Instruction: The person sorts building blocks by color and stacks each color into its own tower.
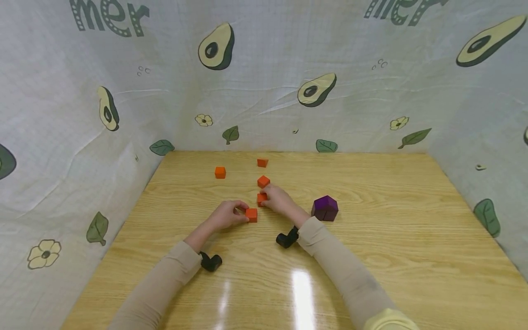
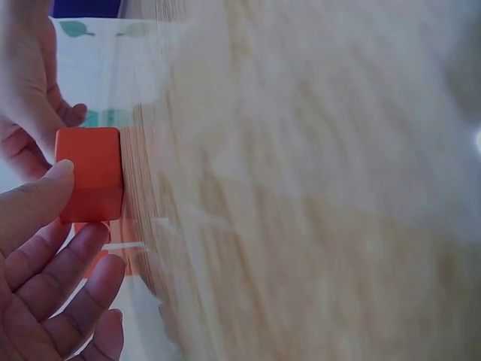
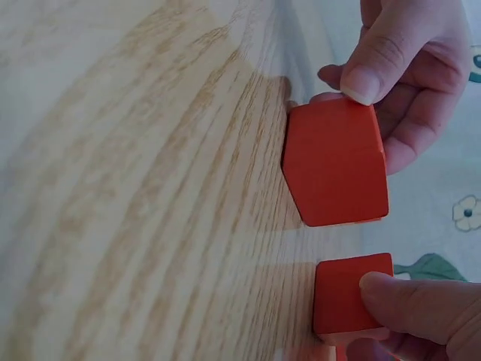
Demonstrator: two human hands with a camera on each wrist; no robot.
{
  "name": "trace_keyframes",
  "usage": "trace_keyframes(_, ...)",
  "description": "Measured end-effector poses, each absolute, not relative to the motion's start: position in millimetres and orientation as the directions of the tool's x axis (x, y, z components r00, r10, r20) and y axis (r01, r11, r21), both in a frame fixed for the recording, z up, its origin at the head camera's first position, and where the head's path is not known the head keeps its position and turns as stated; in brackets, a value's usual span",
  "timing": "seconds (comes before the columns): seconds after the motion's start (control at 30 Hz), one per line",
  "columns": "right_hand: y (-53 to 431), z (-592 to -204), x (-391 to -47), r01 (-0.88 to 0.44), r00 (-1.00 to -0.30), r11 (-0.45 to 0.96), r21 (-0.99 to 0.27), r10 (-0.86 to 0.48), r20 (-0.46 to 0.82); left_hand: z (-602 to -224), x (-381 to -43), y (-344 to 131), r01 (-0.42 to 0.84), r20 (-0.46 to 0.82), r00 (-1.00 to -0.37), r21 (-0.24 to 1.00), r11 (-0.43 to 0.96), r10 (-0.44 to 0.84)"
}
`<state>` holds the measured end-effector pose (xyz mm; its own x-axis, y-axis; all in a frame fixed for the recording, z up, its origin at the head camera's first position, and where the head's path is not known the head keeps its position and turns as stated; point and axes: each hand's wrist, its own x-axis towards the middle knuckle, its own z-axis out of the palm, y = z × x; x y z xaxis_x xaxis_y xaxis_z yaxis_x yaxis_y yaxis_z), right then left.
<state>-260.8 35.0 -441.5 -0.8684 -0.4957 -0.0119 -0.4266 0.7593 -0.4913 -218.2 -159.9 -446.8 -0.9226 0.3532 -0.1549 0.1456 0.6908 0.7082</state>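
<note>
Pinching left hand (image 1: 227,215): thumb and fingers grip the near red block (image 1: 252,215) at its 9 o'clock side.
Right hand (image 1: 279,200): comes in from 4 o'clock, thumb and fingers pinching the far red block (image 3: 349,295).
Near red block: on the wooden table (image 1: 392,215), one flat face squared to 6 o'clock, towards the person; sides look almost equal, so I cannot tell a long axis.
Far red block: close by at 1 o'clock from the near one, a gap between them; a face also turned to 6 o'clock, long axis unclear.
Cornered red block (image 1: 263,182): at 12 o'clock from the far one, set askew, a corner towards 6.
Slant-sided orange piece (image 1: 262,162): farther along at 12 o'clock, its longer visible edge running 9 to 3; full shape hard to make out.
Orange block (image 1: 220,173): near 11 o'clock from the left hand.
Purple block (image 1: 325,209): at 3 o'clock from the far block, peak at 12; cut off by the left wrist view's top edge.
Hidden parts: the right fingers cover the far block's 3 o'clock side; undersides are out of sight.
</note>
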Motion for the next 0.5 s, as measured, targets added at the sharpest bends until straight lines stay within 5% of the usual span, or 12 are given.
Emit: trace_keyframes(0.5,42,-432,-245,-0.421,-0.858,0.722,-0.548,-0.513,-0.016,-447,-218,-160,0.127,-0.16,-0.926,0.721,0.681,0.342)
